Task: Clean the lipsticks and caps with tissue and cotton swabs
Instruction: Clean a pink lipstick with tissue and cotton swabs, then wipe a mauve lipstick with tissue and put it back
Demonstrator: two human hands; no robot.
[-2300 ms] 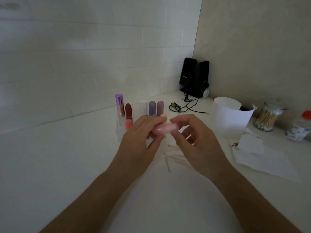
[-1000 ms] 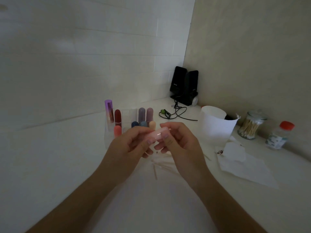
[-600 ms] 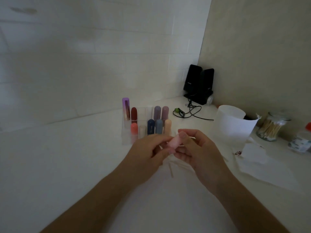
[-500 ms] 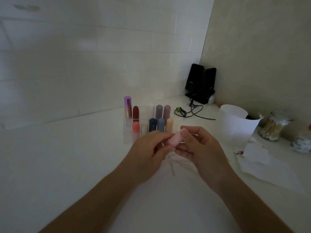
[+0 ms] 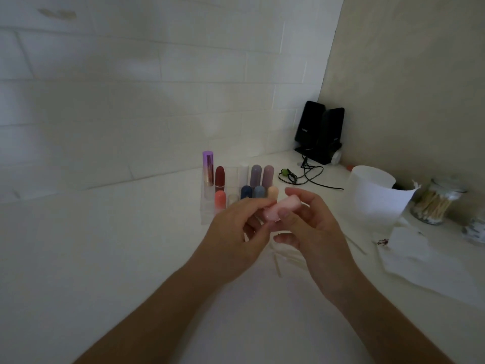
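At the centre of the frame, in front of the clear rack (image 5: 207,214) of standing lipsticks, both hands meet on one pink lipstick (image 5: 283,209), held above the white table (image 5: 105,258). Its long axis runs from lower left to upper right, with the upper-right end pointing toward the rack. The right hand (image 5: 317,232) clamps the tube from the right, thumb across its near face and forefinger curled over the far end. The left hand (image 5: 233,232) closes its fingertips on the lower-left end, so the two grips lie in line along the axis, one at each end. The tube is blurred, and whether a seam between cap and body lies between the grips cannot be told. The coming move is probably a pull or twist to part cap from body. It would act along that axis, the left hand drawing toward lower left. Neither hand holds a cleaning tool. Loose cotton swabs (image 5: 286,254) lie on the table just below the hands, and the tissue (image 5: 420,261) lies at the right of the frame, nearer the right hand.
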